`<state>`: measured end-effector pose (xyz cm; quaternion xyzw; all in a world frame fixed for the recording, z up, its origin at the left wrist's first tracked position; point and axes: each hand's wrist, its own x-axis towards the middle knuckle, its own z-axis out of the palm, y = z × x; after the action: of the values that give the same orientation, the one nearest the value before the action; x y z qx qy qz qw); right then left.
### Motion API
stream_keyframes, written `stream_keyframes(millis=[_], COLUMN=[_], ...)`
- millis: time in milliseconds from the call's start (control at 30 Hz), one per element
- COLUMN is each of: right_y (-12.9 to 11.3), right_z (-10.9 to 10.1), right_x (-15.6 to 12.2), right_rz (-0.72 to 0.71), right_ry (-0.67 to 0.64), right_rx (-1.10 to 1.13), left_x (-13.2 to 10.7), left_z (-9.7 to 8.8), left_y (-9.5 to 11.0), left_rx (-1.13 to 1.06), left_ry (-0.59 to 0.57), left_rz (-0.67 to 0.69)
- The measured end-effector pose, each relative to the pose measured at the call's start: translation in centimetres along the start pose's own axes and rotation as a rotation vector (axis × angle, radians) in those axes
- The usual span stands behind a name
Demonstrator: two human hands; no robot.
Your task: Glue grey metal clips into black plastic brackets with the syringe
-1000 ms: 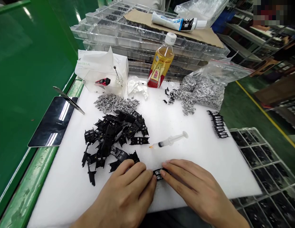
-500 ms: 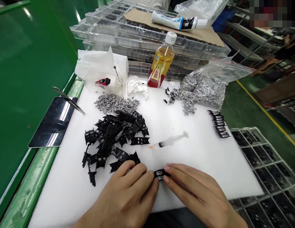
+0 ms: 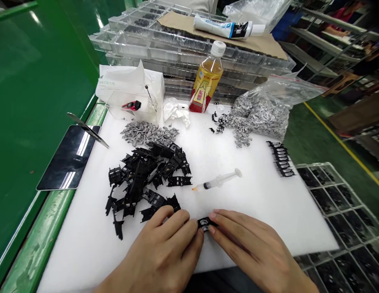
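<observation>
Between my two hands, low on the white foam board (image 3: 238, 154), lies a small black plastic part (image 3: 205, 222) with pale grey pieces set in it. My left hand (image 3: 165, 248) is closed, its thumb and forefinger pinching the part's left end. The fingers of my right hand (image 3: 250, 244) press together on its right end. Just beyond sits a syringe (image 3: 218, 180) with an orange tip. A heap of similar black parts (image 3: 140, 175) spreads left of it. Loose grey pieces (image 3: 146, 132) are piled behind the heap.
A row of black parts (image 3: 281, 159) lies at the right. Farther back stand a drink bottle (image 3: 207, 79), a zip bag of grey pieces (image 3: 265, 112) and stacked clear trays (image 3: 177, 53). Tweezers (image 3: 88, 129) overlap a dark tablet (image 3: 67, 158) at left. More trays (image 3: 345, 219) sit lower right.
</observation>
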<state>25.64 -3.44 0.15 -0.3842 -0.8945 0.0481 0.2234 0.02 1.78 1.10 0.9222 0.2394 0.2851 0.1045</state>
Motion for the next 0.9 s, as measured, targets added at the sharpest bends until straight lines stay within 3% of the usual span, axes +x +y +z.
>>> stream_keyframes(millis=[267,433,567,700,800,900], right_y=[0.3,0.5,0.4,0.5,1.5,4.1], right_z=[0.0,0.1,0.3,0.1,-1.0,-3.0], right_x=[-0.1,0.0,0.6,0.9,-0.7,-4.0], right_rz=[-0.004,0.073,0.157,0.189,0.178,0.196], right_ry=[-0.031,-0.055,0.026,0.106,0.075,0.054], right_rx=[0.048,0.113,0.221,0.268,0.181,-0.066], left_x=[-0.2,0.0,-0.3,-0.9,-1.2,-1.2], left_z=[0.3,0.1,0.2,0.7,0.9,1.1], left_y=[0.1,0.0,-0.1,-0.2,0.0,0.1], left_rx=[0.017,0.024,0.021,0.01,0.064,0.129], left_ry=[-0.003,-0.013,-0.018,0.061,0.098,0.153], left_rz=[0.006,0.016,0.02,0.026,-0.01,-0.043])
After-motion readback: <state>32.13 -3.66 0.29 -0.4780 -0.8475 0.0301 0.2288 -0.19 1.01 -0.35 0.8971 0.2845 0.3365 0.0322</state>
